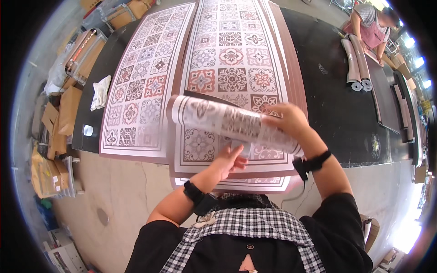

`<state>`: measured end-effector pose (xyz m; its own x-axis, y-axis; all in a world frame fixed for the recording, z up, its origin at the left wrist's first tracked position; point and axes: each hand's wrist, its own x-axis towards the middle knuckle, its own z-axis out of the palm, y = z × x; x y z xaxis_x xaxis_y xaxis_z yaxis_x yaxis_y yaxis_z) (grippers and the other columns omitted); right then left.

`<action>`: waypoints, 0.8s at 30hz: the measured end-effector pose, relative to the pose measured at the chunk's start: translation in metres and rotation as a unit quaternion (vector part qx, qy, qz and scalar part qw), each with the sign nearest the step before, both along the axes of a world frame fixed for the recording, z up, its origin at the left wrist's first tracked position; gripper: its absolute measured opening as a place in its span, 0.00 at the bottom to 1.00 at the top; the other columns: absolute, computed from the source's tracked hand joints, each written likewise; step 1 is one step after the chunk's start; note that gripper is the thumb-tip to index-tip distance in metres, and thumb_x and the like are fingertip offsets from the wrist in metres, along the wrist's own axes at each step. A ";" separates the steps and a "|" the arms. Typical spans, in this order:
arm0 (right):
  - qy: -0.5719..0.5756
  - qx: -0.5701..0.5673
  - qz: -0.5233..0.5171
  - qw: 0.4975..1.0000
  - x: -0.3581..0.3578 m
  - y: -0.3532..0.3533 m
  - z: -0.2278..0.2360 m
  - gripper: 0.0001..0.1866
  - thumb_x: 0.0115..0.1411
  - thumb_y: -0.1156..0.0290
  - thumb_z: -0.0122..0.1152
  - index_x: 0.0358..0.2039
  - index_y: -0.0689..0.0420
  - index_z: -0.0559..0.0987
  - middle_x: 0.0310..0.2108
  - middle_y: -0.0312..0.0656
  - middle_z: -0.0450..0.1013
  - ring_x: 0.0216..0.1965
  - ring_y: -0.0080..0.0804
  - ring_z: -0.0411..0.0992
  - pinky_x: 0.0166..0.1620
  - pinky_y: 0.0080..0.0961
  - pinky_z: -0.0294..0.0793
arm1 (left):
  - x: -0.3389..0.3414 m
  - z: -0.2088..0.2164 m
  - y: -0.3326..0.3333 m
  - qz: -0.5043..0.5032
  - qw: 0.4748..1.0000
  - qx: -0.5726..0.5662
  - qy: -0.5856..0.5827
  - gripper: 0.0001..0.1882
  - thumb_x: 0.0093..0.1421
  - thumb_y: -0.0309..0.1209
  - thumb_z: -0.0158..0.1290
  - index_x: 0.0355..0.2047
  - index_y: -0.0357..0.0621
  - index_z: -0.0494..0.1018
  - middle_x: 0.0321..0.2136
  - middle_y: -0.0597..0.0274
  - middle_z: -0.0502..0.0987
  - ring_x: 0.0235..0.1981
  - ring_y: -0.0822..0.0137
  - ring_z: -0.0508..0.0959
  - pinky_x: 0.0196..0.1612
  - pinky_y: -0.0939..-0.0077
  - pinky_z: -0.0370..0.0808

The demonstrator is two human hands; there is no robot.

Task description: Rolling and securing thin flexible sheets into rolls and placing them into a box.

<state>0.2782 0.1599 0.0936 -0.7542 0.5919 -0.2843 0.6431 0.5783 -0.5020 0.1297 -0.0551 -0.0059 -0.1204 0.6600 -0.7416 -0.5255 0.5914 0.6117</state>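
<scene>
A rolled mat with a patterned tile print lies slantwise in front of me, slightly blurred. My right hand is closed over the right part of the roll from above. Below the roll, my left hand has its thumb and fingers curled near a small pale strip, which looks like tape or a label; its exact kind is unclear. Under both hands lies a stack of flat tile-print mats with brown edges. A second flat pile of mats lies to its left.
A black table carries the mats. At its left sit a white cloth and a small white roll. Two rolled mats lie at the far right, by a person in a pink apron. Cardboard boxes stand beyond the left edge.
</scene>
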 end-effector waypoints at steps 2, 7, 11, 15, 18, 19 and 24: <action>0.044 0.094 0.020 0.994 -0.004 -0.007 -0.011 0.40 0.52 0.43 0.69 0.63 0.48 0.72 0.61 0.45 0.69 0.61 0.43 0.68 0.61 0.47 0.66 | -0.005 -0.007 0.021 0.001 1.000 0.000 0.002 0.32 0.67 0.47 0.54 0.64 0.52 0.55 0.32 0.52 0.82 0.24 0.65 0.82 0.18 0.80 0.63; 0.083 0.334 0.107 0.933 -0.020 -0.012 -0.038 0.45 0.54 0.34 0.62 0.66 0.48 0.68 0.65 0.50 0.65 0.64 0.48 0.65 0.64 0.45 0.63 | -0.004 0.017 0.054 -0.014 0.997 0.036 0.065 0.26 0.68 0.50 0.50 0.59 0.52 0.61 0.35 0.55 0.83 0.30 0.64 0.85 0.30 0.71 0.72; -0.097 0.015 -0.020 0.995 -0.061 0.075 0.020 0.48 0.52 0.33 0.63 0.67 0.49 0.66 0.60 0.45 0.71 0.57 0.44 0.73 0.59 0.41 0.71 | -0.021 -0.003 0.113 -0.055 0.996 0.037 0.053 0.30 0.68 0.48 0.52 0.64 0.52 0.57 0.35 0.54 0.83 0.31 0.62 0.85 0.29 0.74 0.75; 0.005 0.175 0.043 0.984 -0.076 0.092 -0.007 0.50 0.45 0.39 0.73 0.65 0.50 0.68 0.55 0.48 0.74 0.55 0.45 0.74 0.57 0.39 0.73 | -0.037 0.009 0.171 0.021 0.997 0.060 0.051 0.36 0.68 0.42 0.54 0.67 0.45 0.50 0.39 0.48 0.83 0.33 0.60 0.85 0.30 0.73 0.77; -0.003 0.202 0.036 0.979 -0.075 0.083 -0.001 0.49 0.42 0.39 0.74 0.62 0.52 0.70 0.50 0.49 0.76 0.53 0.47 0.75 0.55 0.41 0.73 | -0.030 0.006 0.162 0.047 0.995 0.078 0.040 0.35 0.67 0.40 0.55 0.66 0.39 0.50 0.38 0.47 0.82 0.35 0.58 0.85 0.34 0.70 0.81; -0.002 0.185 0.028 0.982 -0.071 0.066 0.004 0.49 0.41 0.37 0.73 0.60 0.53 0.71 0.47 0.50 0.77 0.50 0.47 0.76 0.52 0.41 0.75 | -0.027 0.006 0.148 0.071 0.994 0.061 0.047 0.36 0.67 0.39 0.55 0.65 0.37 0.50 0.38 0.47 0.82 0.35 0.58 0.85 0.37 0.69 0.83; -0.087 -0.025 0.050 0.995 -0.024 -0.044 0.031 0.45 0.43 0.43 0.75 0.56 0.57 0.72 0.44 0.55 0.77 0.47 0.53 0.77 0.50 0.42 0.75 | -0.013 0.025 -0.012 -0.151 0.981 0.113 0.046 0.24 0.72 0.43 0.48 0.61 0.41 0.62 0.39 0.55 0.81 0.36 0.65 0.84 0.37 0.70 0.83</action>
